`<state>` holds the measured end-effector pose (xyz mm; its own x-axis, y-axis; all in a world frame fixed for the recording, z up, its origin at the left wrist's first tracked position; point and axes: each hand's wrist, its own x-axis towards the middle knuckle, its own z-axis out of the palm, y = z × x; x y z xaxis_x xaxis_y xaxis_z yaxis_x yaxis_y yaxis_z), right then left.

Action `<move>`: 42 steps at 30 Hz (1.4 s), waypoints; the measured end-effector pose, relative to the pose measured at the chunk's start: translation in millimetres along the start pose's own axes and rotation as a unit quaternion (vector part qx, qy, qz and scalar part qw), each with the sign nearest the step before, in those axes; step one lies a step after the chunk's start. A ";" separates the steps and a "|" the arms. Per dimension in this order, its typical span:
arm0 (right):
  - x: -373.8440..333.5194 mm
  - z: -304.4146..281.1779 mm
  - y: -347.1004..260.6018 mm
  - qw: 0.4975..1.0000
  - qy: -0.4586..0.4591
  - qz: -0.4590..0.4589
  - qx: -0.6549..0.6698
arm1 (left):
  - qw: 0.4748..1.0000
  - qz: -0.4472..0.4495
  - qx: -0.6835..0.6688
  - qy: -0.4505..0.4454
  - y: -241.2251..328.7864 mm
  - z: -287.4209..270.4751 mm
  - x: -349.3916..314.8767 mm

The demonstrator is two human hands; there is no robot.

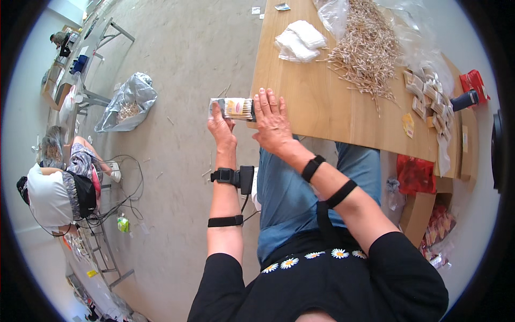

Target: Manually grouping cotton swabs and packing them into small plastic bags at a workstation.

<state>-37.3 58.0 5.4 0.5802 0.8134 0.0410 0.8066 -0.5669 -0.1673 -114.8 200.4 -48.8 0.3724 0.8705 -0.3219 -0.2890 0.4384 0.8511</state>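
My left hand (221,129) grips a small clear pack of cotton swabs (236,108) just off the table's left corner, its thumb lying over the pack. The pack has a yellow and white label, and swab sticks show through its right part. My right hand (272,121) lies with fingers stretched out against the pack's right end, at the table edge. A dark strip shows at that end; the fingers hide what it is. A large heap of loose cotton swabs (367,48) covers the far part of the wooden table (316,99).
White plastic bags (300,42) lie beside the heap. Several filled packs (429,96) and a yellow card (408,125) are at the table's right. On the floor at left stands a silver bag (129,104) with swabs. A seated person (56,193) is near cables (129,182).
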 end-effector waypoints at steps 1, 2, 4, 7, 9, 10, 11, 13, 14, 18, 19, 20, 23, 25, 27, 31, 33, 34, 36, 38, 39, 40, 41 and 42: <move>-7.3 -4.2 17.8 0.996 0.029 -0.033 0.075 | 1.000 -0.001 -0.002 -0.006 0.5 -3.8 -1.9; -15.0 -6.2 36.8 0.985 0.058 -0.066 0.149 | 1.000 -0.011 0.014 0.014 0.3 -7.3 -6.1; -33.2 -12.2 77.8 0.979 0.132 -0.055 0.145 | 0.996 0.007 0.065 0.054 4.6 -27.1 -14.5; -60.5 -41.0 159.7 0.976 0.156 0.114 0.098 | 0.985 0.052 0.147 0.074 8.5 -45.1 -37.1; -71.8 -53.6 205.3 0.964 0.170 0.197 0.046 | 0.976 0.068 0.196 0.062 17.0 -46.5 -55.7; -77.3 -60.3 227.4 0.946 0.191 0.261 0.038 | 0.978 0.066 0.194 0.048 14.3 -38.4 -63.0; -80.4 -63.8 241.5 0.923 0.211 0.320 0.033 | 0.973 0.090 0.213 0.027 13.2 -32.1 -70.7; -83.0 -60.1 261.1 0.916 0.194 0.349 0.034 | 0.966 0.116 0.232 -0.003 11.8 -7.8 -83.3; -84.6 -55.6 267.5 0.913 0.171 0.368 0.038 | 0.953 0.149 0.259 -0.048 10.2 11.1 -92.9; -74.4 -34.6 251.9 0.938 0.195 0.283 0.044 | 0.874 0.240 0.376 -0.190 -1.9 80.9 -126.9; -73.5 -36.9 234.9 0.951 0.170 0.253 0.058 | 0.854 0.243 0.405 -0.218 -2.9 95.4 -138.1; -75.0 -38.3 222.9 0.961 0.145 0.224 0.070 | 0.815 0.282 0.439 -0.252 -9.2 105.7 -144.0; -79.0 -35.3 203.1 0.967 0.193 0.139 0.089 | 0.689 0.356 0.525 -0.350 -32.5 123.7 -149.1; -79.6 -38.9 204.7 0.975 0.158 0.112 0.110 | 0.639 0.376 0.571 -0.352 -49.4 128.4 -153.2; -76.3 -42.3 210.3 0.978 0.107 0.100 0.150 | 0.587 0.392 0.614 -0.352 -58.9 130.5 -156.4; -66.3 -49.6 228.8 0.952 0.178 0.161 0.191 | 0.561 0.376 0.636 -0.372 -58.2 145.7 -165.7; -57.5 -56.6 230.0 0.954 0.192 0.144 0.180 | 0.548 0.393 0.633 -0.380 -60.1 151.7 -167.2; -53.7 -55.1 232.7 0.954 0.191 0.145 0.180 | 0.535 0.395 0.633 -0.396 -64.6 155.3 -168.2; -47.3 -51.6 236.0 0.976 0.126 0.114 0.139 | 0.523 0.395 0.633 -0.411 -67.5 155.3 -168.3; -49.1 -43.6 249.4 0.975 0.134 0.092 0.153 | 0.501 0.390 0.659 -0.403 -68.4 152.0 -169.8; -52.4 -40.4 257.0 0.973 0.144 0.069 0.169 | 0.502 0.389 0.658 -0.405 -67.4 149.2 -169.6; -56.8 -42.9 260.0 0.973 0.140 0.068 0.170 | 0.501 0.387 0.664 -0.398 -64.4 143.7 -169.5; -61.4 -46.3 264.1 0.973 0.143 0.089 0.155 | 0.499 0.385 0.670 -0.392 -62.5 140.1 -169.5; -64.2 -48.4 265.9 0.973 0.146 0.110 0.140 | 0.500 0.383 0.671 -0.391 -62.5 138.3 -169.8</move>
<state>145.4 -151.3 5.9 0.7756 0.5819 0.2448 0.6207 -0.6320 -0.4640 -38.0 -5.8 10.0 0.9885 0.0837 0.1256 0.0452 -0.9583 0.2822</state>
